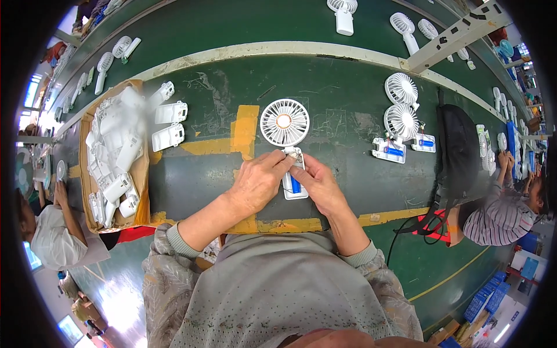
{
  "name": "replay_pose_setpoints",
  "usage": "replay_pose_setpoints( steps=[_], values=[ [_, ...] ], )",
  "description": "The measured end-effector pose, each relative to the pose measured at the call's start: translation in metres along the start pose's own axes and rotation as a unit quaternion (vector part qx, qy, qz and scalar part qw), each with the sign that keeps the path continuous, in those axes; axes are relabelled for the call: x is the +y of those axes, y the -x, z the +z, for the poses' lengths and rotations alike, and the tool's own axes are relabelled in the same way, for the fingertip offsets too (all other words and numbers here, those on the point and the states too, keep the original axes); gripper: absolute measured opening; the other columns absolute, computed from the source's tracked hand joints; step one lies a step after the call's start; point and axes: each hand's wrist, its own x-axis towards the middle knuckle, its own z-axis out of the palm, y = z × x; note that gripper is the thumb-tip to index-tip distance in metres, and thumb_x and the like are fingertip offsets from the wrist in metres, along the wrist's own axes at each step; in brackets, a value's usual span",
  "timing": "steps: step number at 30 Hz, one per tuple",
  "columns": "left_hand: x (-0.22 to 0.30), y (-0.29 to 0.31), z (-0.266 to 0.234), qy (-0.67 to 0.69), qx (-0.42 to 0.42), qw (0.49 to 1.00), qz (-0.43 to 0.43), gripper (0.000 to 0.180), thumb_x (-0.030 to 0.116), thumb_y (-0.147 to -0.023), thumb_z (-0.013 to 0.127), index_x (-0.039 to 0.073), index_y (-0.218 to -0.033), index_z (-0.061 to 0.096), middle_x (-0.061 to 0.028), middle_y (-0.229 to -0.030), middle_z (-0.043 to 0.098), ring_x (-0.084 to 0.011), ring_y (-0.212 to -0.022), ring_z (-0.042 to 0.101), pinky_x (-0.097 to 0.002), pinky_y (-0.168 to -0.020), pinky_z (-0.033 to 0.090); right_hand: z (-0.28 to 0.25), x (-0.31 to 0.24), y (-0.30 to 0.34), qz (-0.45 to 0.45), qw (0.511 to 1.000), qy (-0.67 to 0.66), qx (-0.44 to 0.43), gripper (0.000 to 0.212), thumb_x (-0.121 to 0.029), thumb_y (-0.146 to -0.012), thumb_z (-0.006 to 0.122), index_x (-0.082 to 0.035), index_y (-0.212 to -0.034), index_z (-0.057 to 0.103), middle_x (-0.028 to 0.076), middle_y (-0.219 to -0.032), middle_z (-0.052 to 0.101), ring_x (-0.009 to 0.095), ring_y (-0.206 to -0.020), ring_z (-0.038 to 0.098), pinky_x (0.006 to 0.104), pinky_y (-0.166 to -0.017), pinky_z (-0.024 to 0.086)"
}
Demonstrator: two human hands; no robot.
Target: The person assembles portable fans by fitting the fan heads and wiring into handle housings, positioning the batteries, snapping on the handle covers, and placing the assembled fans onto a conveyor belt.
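Note:
A white handheld fan (285, 123) lies on the green table in front of me, its round grille away from me and its handle toward me. The handle is uncovered, and a blue battery (295, 184) shows inside it. My left hand (259, 178) comes in from the left, its fingers closed at the top of the handle, just below the grille. From the other side my right hand (319, 181) grips the handle's right edge with thumb and fingers. My fingertips hide the small parts between them.
At left stands a cardboard box (145, 197) of white handle shells, with several loose shells (169, 137) beside it. Right are two opened fans (401, 120) and a black bag (458, 145). A conveyor with fans runs behind a metal rail (278, 49). Co-workers sit on both sides.

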Motion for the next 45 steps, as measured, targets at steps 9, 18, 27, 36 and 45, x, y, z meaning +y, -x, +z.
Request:
replay_pose_setpoints(
  steps=[9,18,27,36,45],
  values=[
    [0.004,-0.014,-0.008,-0.015,-0.076,0.997,0.007,0.032,-0.005,-0.068,0.056,0.001,-0.099,0.060,-0.0101,-0.088,0.057,-0.0293,-0.076,0.060,-0.0401,-0.060,0.050,-0.003,0.003,-0.001,-0.003,0.998,0.063,0.005,0.031,-0.008,-0.091,0.052,0.001,-0.120,0.050,0.003,-0.098,0.061,0.005,-0.082,0.056,0.0202,-0.071,0.046],
    [0.001,-0.019,-0.010,0.027,-0.063,0.998,0.006,0.021,0.001,-0.074,0.055,0.000,-0.094,0.056,-0.0140,-0.084,0.059,-0.0330,-0.075,0.061,-0.0420,-0.060,0.049,-0.008,-0.009,-0.009,0.040,0.999,0.026,-0.012,0.025,-0.022,-0.094,0.049,0.001,-0.104,0.056,0.002,-0.089,0.061,0.005,-0.074,0.055,0.0200,-0.062,0.046],
    [-0.024,0.008,-0.008,0.052,0.085,0.990,0.096,0.020,-0.003,-0.073,0.060,0.002,-0.093,0.061,-0.0099,-0.084,0.061,-0.0267,-0.070,0.061,-0.0343,-0.059,0.051,0.000,-0.012,-0.011,0.055,0.996,-0.069,0.018,0.024,-0.023,-0.093,0.051,0.000,-0.099,0.057,0.006,-0.086,0.063,0.008,-0.069,0.059,0.0218,-0.061,0.049],
    [-0.001,0.018,0.010,0.008,0.122,0.991,0.056,0.019,0.005,-0.068,0.068,0.003,-0.086,0.062,-0.0075,-0.080,0.059,-0.0218,-0.067,0.059,-0.0323,-0.057,0.050,-0.002,0.007,-0.012,0.044,0.992,-0.100,0.061,0.022,-0.018,-0.093,0.051,0.001,-0.102,0.055,0.010,-0.093,0.064,0.012,-0.080,0.061,0.0248,-0.071,0.051],
    [0.014,0.018,0.015,0.015,0.118,0.989,-0.083,0.010,0.002,-0.071,0.062,0.004,-0.080,0.063,-0.0094,-0.075,0.058,-0.0280,-0.066,0.059,-0.0369,-0.056,0.048,0.019,0.010,-0.010,-0.005,0.989,-0.091,0.119,0.021,-0.019,-0.092,0.053,0.000,-0.099,0.056,0.006,-0.089,0.063,0.009,-0.075,0.058,0.0230,-0.065,0.048]
  ],
)
